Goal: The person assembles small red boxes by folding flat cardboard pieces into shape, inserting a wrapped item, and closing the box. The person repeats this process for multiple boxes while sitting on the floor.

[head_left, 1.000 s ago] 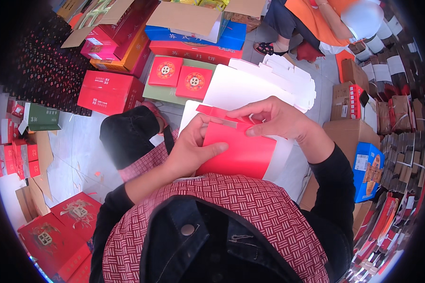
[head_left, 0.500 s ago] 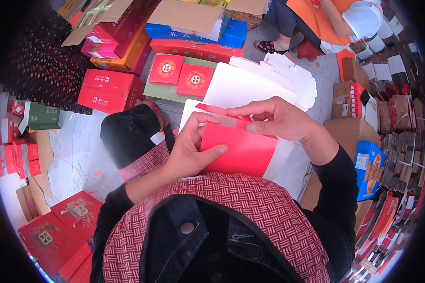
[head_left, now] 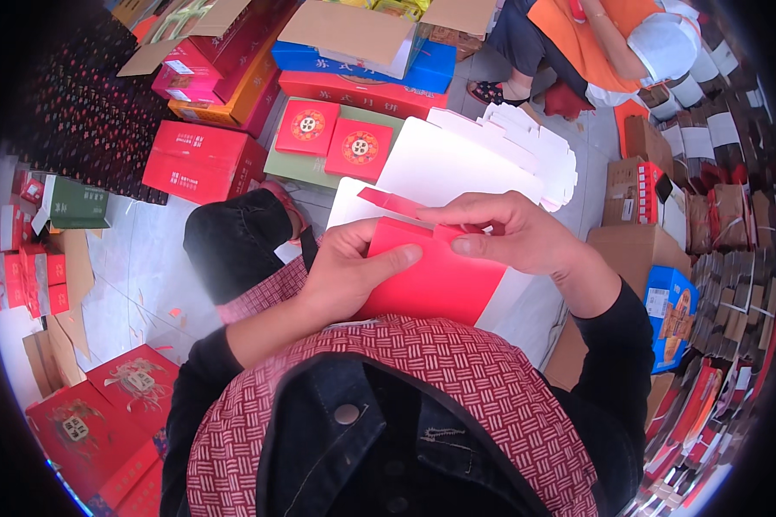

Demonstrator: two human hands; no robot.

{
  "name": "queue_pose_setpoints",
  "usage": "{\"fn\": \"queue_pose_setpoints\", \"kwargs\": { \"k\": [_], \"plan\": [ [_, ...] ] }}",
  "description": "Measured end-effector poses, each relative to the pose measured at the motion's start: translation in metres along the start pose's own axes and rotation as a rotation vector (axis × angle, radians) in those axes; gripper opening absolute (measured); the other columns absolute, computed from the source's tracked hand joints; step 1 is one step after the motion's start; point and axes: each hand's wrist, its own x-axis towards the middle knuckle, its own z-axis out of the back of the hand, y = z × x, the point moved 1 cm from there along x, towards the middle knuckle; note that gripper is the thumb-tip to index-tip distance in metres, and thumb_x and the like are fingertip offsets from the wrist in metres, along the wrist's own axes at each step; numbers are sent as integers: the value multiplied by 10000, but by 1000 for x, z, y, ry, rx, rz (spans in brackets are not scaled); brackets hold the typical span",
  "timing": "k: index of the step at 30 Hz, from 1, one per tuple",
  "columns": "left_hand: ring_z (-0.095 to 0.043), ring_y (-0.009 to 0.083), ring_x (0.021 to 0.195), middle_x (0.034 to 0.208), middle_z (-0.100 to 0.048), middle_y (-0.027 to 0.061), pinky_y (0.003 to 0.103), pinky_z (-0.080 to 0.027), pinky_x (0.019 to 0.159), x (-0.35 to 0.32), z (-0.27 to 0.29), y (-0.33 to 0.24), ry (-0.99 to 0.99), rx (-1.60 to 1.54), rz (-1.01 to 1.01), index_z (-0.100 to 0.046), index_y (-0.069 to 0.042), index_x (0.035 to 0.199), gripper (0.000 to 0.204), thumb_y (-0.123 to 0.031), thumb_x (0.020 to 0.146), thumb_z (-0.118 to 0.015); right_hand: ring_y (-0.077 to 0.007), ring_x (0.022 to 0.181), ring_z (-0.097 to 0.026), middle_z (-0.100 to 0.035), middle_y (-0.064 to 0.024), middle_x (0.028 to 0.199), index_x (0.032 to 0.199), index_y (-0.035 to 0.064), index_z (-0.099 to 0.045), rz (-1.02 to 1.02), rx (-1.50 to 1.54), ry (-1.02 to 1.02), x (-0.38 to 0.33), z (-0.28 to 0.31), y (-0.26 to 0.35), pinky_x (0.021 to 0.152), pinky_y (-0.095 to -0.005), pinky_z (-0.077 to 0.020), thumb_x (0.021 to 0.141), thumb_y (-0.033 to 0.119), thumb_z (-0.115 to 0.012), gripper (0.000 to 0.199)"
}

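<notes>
On my lap, in front of the patterned apron, lies a red cardboard piece (head_left: 435, 280), apparently a partly folded box; its far edge is between my hands. My left hand (head_left: 345, 263) grips its left side, thumb on the glossy red face and fingers behind. At the far right edge my right hand (head_left: 526, 233) pinches the card between thumb and fingers. A narrow red flap (head_left: 392, 202) sticks out beyond the edge, toward the far left. White flat card blanks (head_left: 466, 159) lie just beyond and beneath it.
Two small red boxes (head_left: 359, 148) rest on a green box (head_left: 293, 167) beyond my hands. A larger red carton (head_left: 205, 161) is at left. Stacked bundles of folded card (head_left: 733, 293) and a blue box (head_left: 671, 314) line the right. A person in an orange vest (head_left: 591, 39) sits at far right.
My left fingers have gone from curling over the far edge to behind the card. The pale gap at that edge has mostly closed, and my right hand has moved slightly nearer me.
</notes>
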Motion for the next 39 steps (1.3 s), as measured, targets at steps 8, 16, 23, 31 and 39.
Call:
{"fn": "queue_pose_setpoints", "kwargs": {
  "k": [8, 16, 23, 31, 39],
  "plan": [
    [-633, 112, 786, 905, -673, 97, 244, -523, 708, 1, 5, -6, -36, -14, 53, -635, 31, 1017, 197, -104, 875, -614, -184, 1021, -572, -601, -102, 1139, 1234, 154, -586, 100, 11, -30, -5, 2, 2, 887, -274, -428, 905, 102, -544, 336],
    [-643, 118, 778, 910, -675, 110, 232, -528, 691, 1, 1, -13, -26, 18, 58, -635, 39, 1046, 235, -127, 881, -612, -196, 1073, -559, -566, -115, 1226, 1149, 112, -644, -9, 75, -48, -10, -2, 5, 878, -281, -445, 887, 172, -594, 273],
    [-648, 120, 765, 901, -679, 108, 232, -532, 676, 2, -1, -16, -34, 9, 48, -640, 33, 1040, 221, -118, 882, -607, -190, 1027, -590, -588, -118, 1211, 1100, 111, -669, -20, 84, -94, -13, 0, 15, 850, -275, -465, 851, 126, -632, 252],
    [-650, 124, 765, 895, -680, 106, 236, -532, 681, 3, 0, -15, -38, -3, 48, -649, 27, 1020, 204, -111, 874, -614, -155, 1023, -581, -589, -112, 1210, 1100, 134, -672, -37, 32, -36, -7, 4, 14, 858, -248, -457, 825, 13, -630, 304],
    [-651, 128, 769, 898, -680, 102, 247, -532, 690, 0, 3, -18, -26, 24, 28, -653, 16, 1024, 203, -113, 872, -619, -165, 998, -585, -588, -104, 1193, 1089, 132, -678, 18, -51, -3, -4, -1, 20, 836, -257, -467, 815, -13, -624, 314]
  ]
}}
